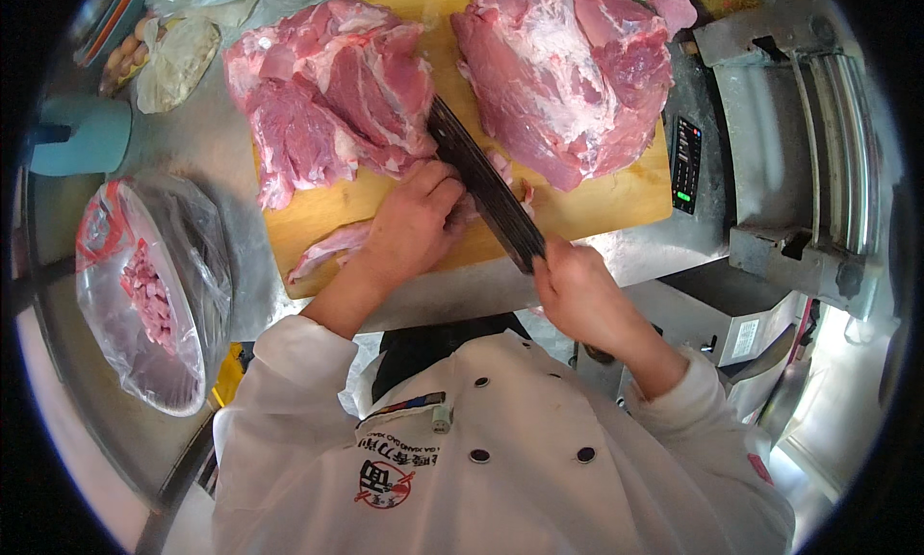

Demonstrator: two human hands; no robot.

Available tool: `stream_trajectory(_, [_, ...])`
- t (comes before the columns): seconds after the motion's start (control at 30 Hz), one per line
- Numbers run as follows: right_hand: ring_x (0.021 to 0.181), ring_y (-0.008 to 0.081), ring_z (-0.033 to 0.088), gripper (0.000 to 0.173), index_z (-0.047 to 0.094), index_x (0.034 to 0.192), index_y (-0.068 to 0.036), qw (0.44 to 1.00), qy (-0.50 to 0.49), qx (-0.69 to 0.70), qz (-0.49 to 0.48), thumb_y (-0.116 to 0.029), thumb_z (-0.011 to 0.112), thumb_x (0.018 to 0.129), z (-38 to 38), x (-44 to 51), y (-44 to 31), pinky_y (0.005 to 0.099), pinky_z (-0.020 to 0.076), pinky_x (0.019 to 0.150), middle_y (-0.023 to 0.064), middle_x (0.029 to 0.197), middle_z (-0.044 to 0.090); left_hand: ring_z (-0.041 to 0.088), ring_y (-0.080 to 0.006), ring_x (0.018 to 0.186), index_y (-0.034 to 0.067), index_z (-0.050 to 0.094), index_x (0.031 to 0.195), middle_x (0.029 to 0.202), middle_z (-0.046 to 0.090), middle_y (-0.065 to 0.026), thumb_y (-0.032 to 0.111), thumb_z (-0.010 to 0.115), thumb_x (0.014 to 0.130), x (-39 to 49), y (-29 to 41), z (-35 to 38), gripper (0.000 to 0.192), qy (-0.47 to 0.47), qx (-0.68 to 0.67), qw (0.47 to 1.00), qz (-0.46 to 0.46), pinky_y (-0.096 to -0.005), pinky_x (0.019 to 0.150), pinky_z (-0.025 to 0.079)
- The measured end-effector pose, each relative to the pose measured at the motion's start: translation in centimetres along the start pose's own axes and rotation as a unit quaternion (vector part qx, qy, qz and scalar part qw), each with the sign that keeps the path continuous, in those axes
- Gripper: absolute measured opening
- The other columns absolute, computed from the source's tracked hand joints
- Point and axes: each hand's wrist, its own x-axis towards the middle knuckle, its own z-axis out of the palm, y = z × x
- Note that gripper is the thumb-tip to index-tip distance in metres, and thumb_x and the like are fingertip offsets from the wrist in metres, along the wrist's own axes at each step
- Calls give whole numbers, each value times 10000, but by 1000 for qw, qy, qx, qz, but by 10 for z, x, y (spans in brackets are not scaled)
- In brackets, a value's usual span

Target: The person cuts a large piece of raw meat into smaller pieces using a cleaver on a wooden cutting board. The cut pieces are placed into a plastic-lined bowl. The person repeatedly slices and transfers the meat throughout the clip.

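My right hand [586,289] grips the handle of a dark, broad-bladed kitchen knife [485,181], its blade slanting up and left over a wooden cutting board [592,212]. Curled fingers of my left hand [419,219] hold a strip of raw meat [336,246] against the board, close beside the blade. Small meat pieces [499,166] lie just right of the knife, partly hidden by it. Behind my left hand rests a large cut of raw meat [332,93]; the blade's tip meets its right edge. Another large piece of meat [567,86] covers the board's right part.
On the left, a plastic-lined bowl [191,382] holds diced meat [150,295]. Beyond it are a light-blue container [90,136], a tied plastic bag [177,64] and eggs [119,57]. A remote control [686,165] and a metal roller machine [808,151] stand right of the board.
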Motion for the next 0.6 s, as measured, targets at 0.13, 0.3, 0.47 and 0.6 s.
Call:
stream_trajectory(0.13, [615,465,565,156,470,795,37,1000,7,-6,-11,-47,580,868,-2,-3,-6,511,437,540,266,649,556,570,-346,910,10,597,873,979,572,-145,59,695,709,-1,-1,2,197,10,9,1000,-3,-414,791,507])
stream_trajectory(0.3, [603,462,564,151,471,793,35,995,-51,-33,77,-44,576,868,-2,-17,-4,508,434,530,256,645,556,574,-341,922,16,598,881,983,572,-141,59,698,708,-4,-1,4,204,8,17,1000,-14,-410,801,508])
stream_trajectory(0.47, [628,464,566,108,485,804,29,1000,27,-12,0,-27,573,832,29,-3,24,519,453,566,249,649,557,581,-340,920,17,595,880,980,572,-135,60,702,714,-2,1,7,201,17,16,1000,-6,-402,797,513])
stream_trajectory(0.6, [633,468,568,96,490,813,26,995,-33,-52,74,-23,569,835,17,-31,23,520,463,577,253,645,557,594,-369,895,22,630,902,987,599,-156,47,733,670,-4,3,1,255,20,-7,1000,-22,-416,776,519])
